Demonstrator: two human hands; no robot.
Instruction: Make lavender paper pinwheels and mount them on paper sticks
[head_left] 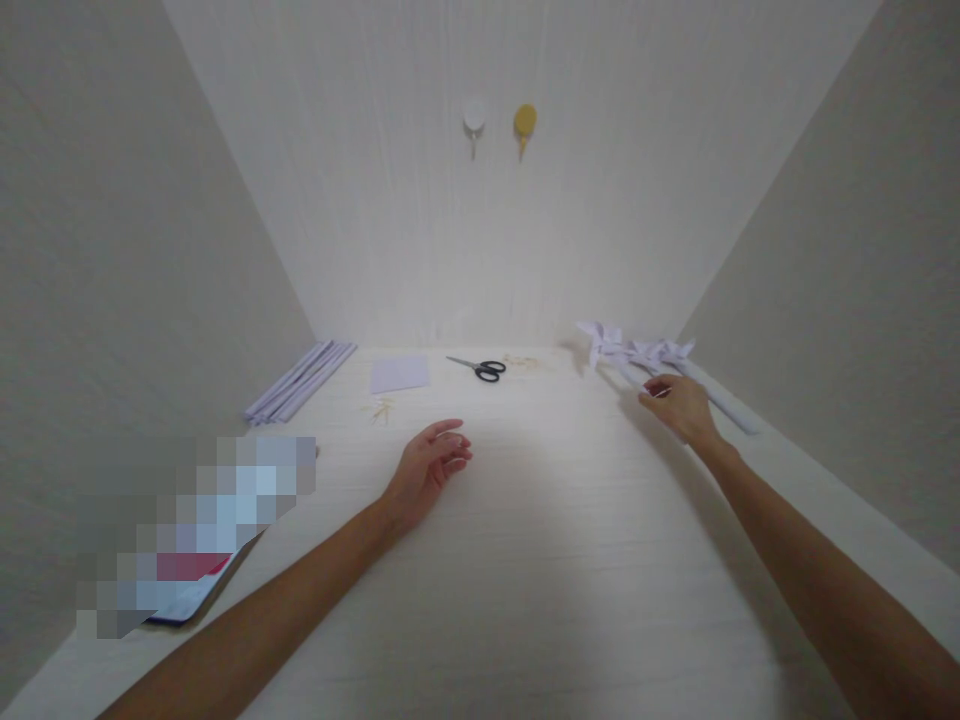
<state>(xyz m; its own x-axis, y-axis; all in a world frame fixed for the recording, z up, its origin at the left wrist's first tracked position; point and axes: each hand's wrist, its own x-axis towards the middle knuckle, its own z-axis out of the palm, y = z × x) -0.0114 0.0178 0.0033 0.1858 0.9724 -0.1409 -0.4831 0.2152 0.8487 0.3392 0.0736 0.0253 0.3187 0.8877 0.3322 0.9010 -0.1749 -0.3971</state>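
My right hand [681, 408] is at the right side of the table, fingers closed around the rolled-paper stick of a pale lilac paper pinwheel [598, 343]. Its folded blades point away from me, beside other pinwheels [664, 350] with similar sticks lying along the right wall. The fingers partly hide the held stick. My left hand [429, 470] hovers over the middle of the table, holding nothing, with its fingers loosely curled and apart. Beyond it lie a small pile of thin yellowish strips [384, 410] and black-handled scissors [486, 370].
A bundle of rolled paper sticks [300, 382] lies by the left wall, with a square paper stack [400, 374] to its right. Small pale bits [521, 362] lie beyond the scissors. A phone-like device [202, 590], mostly blurred out, sits front left. Two hooks [525, 120] hang on the back wall.
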